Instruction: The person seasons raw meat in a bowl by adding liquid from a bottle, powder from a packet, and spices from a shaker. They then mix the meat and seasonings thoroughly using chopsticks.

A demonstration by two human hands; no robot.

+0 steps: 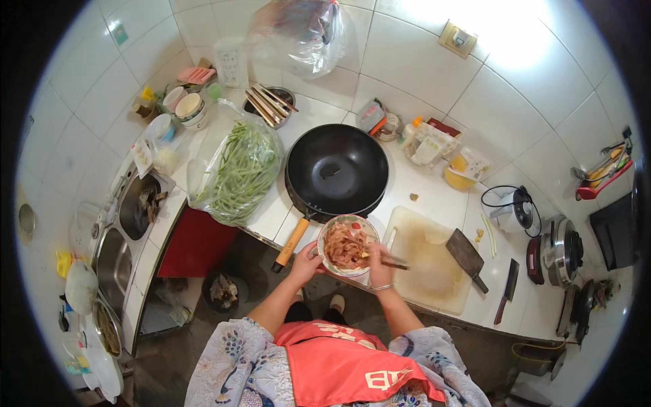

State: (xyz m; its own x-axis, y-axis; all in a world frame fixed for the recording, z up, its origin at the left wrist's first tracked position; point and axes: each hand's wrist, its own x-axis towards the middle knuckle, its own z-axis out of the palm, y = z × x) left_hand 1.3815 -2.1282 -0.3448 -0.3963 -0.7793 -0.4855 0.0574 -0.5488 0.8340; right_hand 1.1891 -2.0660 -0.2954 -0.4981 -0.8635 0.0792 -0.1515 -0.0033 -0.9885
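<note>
**Chopsticks in the meat bowl**

At the near counter edge, the left hand [305,263] cups the bowl's [348,245] left rim. The right hand [380,268] pinches chopsticks [388,261], which lie nearly level, long axis left-right, tips pointing left into the sliced meat [344,245]. The wok [337,169] sits just beyond, its handle [291,243] pointing near-left; a cutting board [427,258] lies right.

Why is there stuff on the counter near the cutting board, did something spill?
Nothing looks spilled. A few small scraps lie loose on the counter beside the cutting board, and one bit sits near the empty wok. The left hand steadies the bowl of meat; the right hand holds chopsticks in it.
</note>
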